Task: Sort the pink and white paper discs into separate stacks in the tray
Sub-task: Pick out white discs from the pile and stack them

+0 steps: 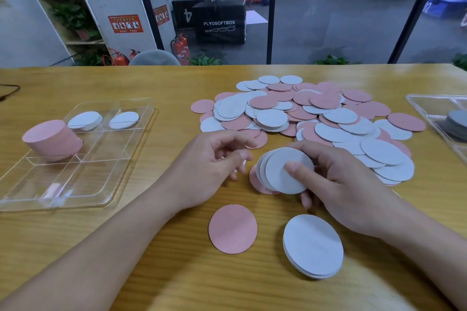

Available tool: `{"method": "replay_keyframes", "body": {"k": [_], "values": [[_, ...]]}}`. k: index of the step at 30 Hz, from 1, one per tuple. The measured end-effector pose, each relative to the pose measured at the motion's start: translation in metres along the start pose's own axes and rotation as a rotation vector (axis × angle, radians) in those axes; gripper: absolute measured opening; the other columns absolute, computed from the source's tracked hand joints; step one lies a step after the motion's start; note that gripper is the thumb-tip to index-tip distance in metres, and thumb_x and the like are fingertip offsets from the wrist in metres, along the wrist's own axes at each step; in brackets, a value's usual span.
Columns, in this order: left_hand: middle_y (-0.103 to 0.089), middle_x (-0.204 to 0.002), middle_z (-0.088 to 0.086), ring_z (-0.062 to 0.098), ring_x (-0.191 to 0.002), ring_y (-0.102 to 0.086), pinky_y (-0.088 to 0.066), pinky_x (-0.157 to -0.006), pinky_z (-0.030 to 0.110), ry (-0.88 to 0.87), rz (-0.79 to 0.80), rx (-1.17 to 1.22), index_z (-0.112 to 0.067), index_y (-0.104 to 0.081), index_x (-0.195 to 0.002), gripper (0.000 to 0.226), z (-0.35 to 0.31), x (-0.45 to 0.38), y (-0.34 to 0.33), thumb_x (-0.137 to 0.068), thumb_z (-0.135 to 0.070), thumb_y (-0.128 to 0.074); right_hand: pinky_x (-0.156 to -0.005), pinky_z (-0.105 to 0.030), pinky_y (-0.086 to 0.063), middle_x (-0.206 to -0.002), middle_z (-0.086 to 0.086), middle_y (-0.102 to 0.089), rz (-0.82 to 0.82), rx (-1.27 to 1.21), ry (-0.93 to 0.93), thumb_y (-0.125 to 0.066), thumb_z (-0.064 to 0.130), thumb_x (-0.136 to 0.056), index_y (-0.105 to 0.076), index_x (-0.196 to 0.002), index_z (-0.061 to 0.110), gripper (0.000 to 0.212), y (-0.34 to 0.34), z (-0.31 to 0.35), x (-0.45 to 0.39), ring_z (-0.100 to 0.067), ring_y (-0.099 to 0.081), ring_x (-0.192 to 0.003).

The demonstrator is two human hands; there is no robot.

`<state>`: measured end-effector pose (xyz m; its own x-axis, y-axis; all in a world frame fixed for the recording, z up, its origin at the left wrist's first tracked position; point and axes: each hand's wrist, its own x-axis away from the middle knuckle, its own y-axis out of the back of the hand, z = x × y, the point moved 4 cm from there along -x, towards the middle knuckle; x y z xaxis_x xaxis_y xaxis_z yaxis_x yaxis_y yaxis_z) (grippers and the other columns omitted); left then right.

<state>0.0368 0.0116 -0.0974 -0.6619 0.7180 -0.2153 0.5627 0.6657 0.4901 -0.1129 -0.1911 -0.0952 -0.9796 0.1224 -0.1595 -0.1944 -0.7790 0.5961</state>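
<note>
Head view: the right hand (336, 179) pinches a fanned clutch of white discs (285, 171), thumb on top, with pink discs (257, 183) beneath, just nearer than the mixed pile (310, 118). That loose fan could slip and spill, or carry pink along. Beside it, the left hand (212, 164) hovers, fingers loosely curled, empty. Far left of the pile, the tray (83, 184) holds a pink stack (53, 140)

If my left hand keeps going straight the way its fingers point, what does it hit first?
Most likely the fan of white discs gripped by your right hand. The left hand points rightward at it, with bare table between. Depth is unclear, so it might just pass the fan's near edge.
</note>
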Motion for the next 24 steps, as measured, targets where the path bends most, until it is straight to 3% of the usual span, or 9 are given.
{"method": "replay_keyframes", "body": {"k": [3,6,9,15,18,21,24], "values": [[-0.072,-0.099,-0.018,0.001,-0.083,-0.061,-0.049,-0.077,0.023,0.075,-0.145,-0.334,-0.038,-0.079,-0.111,0.012,0.012,-0.002,0.019,-0.100,-0.035,-0.078,-0.069,-0.037,-0.051,-0.067,-0.006,-0.067,0.001,0.002,0.006,-0.054,0.047,-0.113,-0.069,-0.123,0.034,0.023,-0.001,0.000,0.000,-0.019,-0.065,-0.064],[-0.063,-0.113,-0.023,0.001,-0.106,-0.056,-0.048,-0.091,0.029,0.198,-0.094,-0.562,-0.043,-0.071,-0.128,0.045,0.023,-0.003,0.032,-0.089,-0.064,-0.078,-0.069,-0.034,-0.049,-0.065,-0.005,-0.066,-0.002,0.002,0.005,-0.055,0.045,-0.113,-0.069,-0.121,0.036,0.018,0.000,0.000,0.000,-0.016,-0.064,-0.063],[-0.056,-0.123,-0.026,0.004,-0.120,-0.052,-0.047,-0.101,0.033,0.244,0.008,-0.591,-0.044,-0.068,-0.139,0.064,0.024,-0.002,0.032,-0.083,-0.075,-0.078,-0.069,-0.034,-0.049,-0.065,-0.004,-0.066,-0.001,0.004,0.002,-0.055,0.044,-0.113,-0.069,-0.121,0.039,0.017,0.000,0.000,0.001,-0.016,-0.064,-0.063],[-0.058,-0.117,-0.028,-0.001,-0.117,-0.053,-0.046,-0.095,0.029,0.226,-0.011,-0.529,-0.051,-0.070,-0.125,0.046,0.018,-0.001,0.028,-0.084,-0.065,-0.085,-0.069,-0.033,-0.051,-0.064,-0.003,-0.066,-0.002,0.017,0.003,-0.055,0.044,-0.113,-0.069,-0.123,0.036,0.018,0.000,0.001,0.000,-0.017,-0.066,-0.064],[-0.062,-0.113,-0.026,-0.007,-0.105,-0.058,-0.047,-0.086,0.025,0.226,-0.061,-0.466,-0.047,-0.063,-0.115,0.045,0.015,-0.001,0.027,-0.081,-0.056,-0.092,-0.068,-0.031,-0.049,-0.064,-0.003,-0.066,-0.004,0.020,0.004,-0.055,0.044,-0.113,-0.069,-0.123,0.035,0.019,0.000,0.001,0.000,-0.016,-0.066,-0.063],[-0.071,-0.102,-0.016,0.002,-0.086,-0.064,-0.052,-0.078,0.028,0.201,-0.114,-0.349,-0.040,-0.060,-0.113,0.044,0.014,-0.003,0.026,-0.084,-0.041,-0.093,-0.068,-0.030,-0.048,-0.065,-0.003,-0.067,-0.005,0.022,0.004,-0.055,0.044,-0.113,-0.069,-0.123,0.036,0.019,0.000,0.001,0.000,-0.015,-0.065,-0.063],[-0.079,-0.095,-0.009,0.011,-0.075,-0.068,-0.053,-0.074,0.026,0.176,-0.133,-0.170,-0.032,-0.068,-0.111,0.025,0.014,-0.005,0.026,-0.094,-0.028,-0.086,-0.069,-0.034,-0.050,-0.065,-0.004,-0.067,-0.006,0.013,0.004,-0.055,0.046,-0.113,-0.069,-0.122,0.036,0.020,0.000,0.001,0.000,-0.016,-0.065,-0.063]]}}
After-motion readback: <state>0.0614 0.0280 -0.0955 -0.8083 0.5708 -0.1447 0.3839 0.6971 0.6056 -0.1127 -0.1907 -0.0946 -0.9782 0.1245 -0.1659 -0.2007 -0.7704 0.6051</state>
